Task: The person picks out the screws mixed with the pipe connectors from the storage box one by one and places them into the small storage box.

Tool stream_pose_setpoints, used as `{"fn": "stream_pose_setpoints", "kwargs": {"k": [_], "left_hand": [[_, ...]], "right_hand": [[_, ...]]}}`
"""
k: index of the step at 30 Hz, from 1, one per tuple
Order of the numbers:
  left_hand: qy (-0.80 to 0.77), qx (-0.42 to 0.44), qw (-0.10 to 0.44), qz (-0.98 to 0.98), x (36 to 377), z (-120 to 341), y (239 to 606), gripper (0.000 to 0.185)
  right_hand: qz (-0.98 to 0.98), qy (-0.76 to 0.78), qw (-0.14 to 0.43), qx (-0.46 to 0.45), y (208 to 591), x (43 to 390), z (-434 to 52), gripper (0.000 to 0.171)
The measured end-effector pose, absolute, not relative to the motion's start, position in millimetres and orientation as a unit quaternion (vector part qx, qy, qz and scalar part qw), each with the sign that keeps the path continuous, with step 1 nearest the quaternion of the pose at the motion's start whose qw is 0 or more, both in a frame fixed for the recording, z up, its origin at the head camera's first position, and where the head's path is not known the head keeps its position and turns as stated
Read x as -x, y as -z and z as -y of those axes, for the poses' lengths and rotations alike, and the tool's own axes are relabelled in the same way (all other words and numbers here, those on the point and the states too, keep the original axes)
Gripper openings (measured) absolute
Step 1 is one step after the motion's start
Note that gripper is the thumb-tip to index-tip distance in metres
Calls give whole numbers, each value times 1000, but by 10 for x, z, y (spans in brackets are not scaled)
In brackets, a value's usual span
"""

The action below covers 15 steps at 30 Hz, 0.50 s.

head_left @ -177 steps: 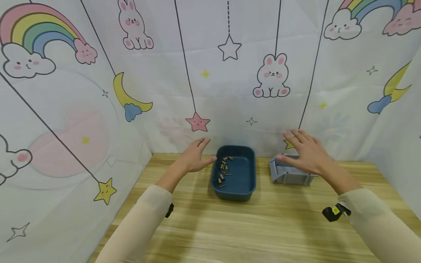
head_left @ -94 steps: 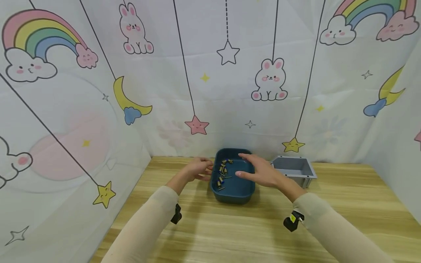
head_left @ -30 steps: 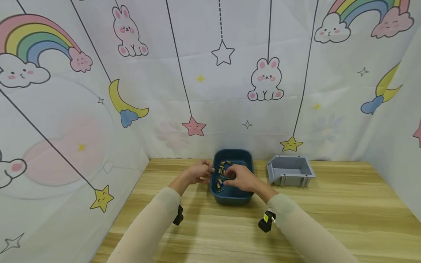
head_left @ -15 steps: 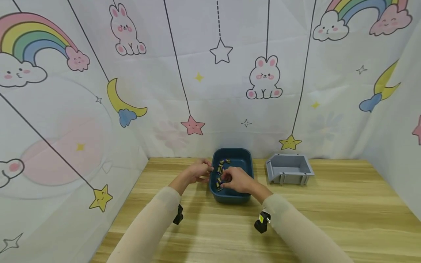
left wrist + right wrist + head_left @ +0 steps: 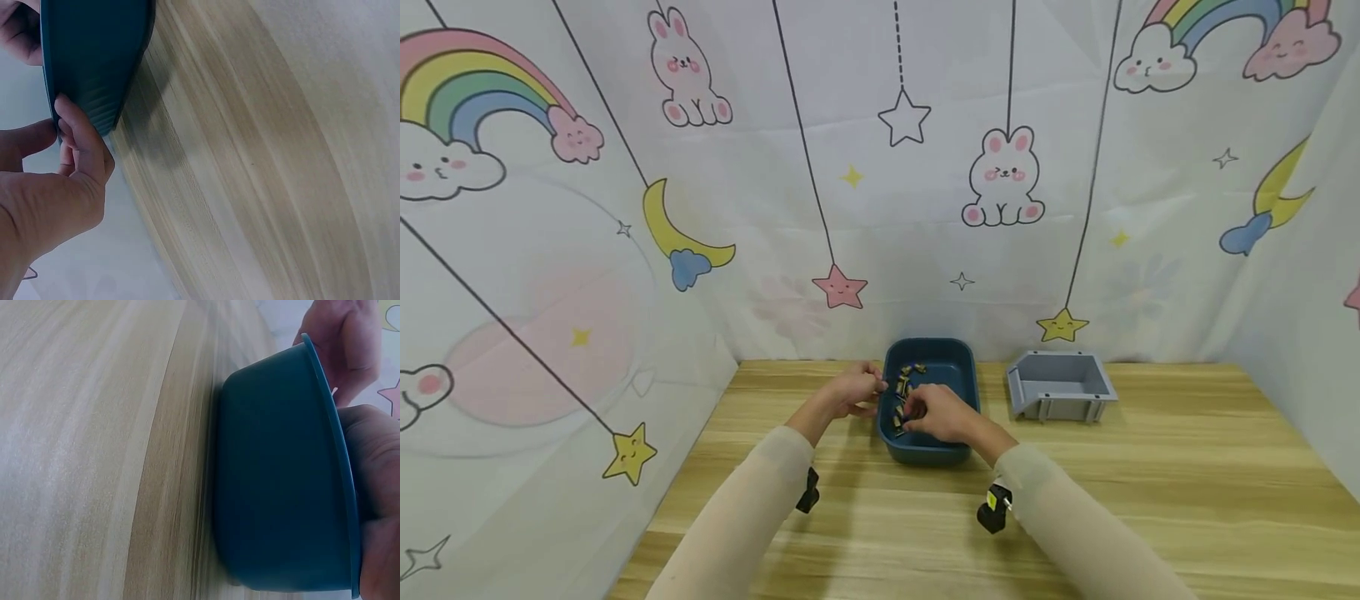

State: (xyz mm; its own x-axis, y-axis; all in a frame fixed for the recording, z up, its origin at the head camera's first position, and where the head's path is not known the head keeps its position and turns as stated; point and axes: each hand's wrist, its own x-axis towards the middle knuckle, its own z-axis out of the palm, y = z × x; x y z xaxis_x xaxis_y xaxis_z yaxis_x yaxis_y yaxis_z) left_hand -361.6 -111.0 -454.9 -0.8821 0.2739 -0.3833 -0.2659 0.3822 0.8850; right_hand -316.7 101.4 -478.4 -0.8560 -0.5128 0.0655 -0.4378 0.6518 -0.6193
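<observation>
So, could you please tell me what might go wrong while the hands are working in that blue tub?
The small parts lie bunched, so the right hand reaching in may catch several or drop one. The left hand only pinches the tub by its rim, so the tub could slide or tip. The grey bin stands apart, so a carried part might fall onto the table.

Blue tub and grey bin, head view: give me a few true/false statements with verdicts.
1. The left hand grips the rim of the blue tub. True.
2. The small parts lie in the grey bin. False: they lie in the blue tub; the grey bin shows none.
3. The right hand is inside the blue tub, fingers curled at the small parts. True.
4. The grey bin sits left of the blue tub. False: it sits to its right, apart from it.
5. The blue tub is lifted off the wooden table. False: it rests on it.
</observation>
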Motion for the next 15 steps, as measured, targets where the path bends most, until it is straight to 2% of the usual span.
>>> {"fn": "stream_pose_setpoints", "kwargs": {"k": [15], "left_hand": [[-559, 3, 236, -795, 3577, 1084, 4552, 13]], "right_hand": [[-910, 321, 90, 248, 4823, 3178, -991, 10]]}}
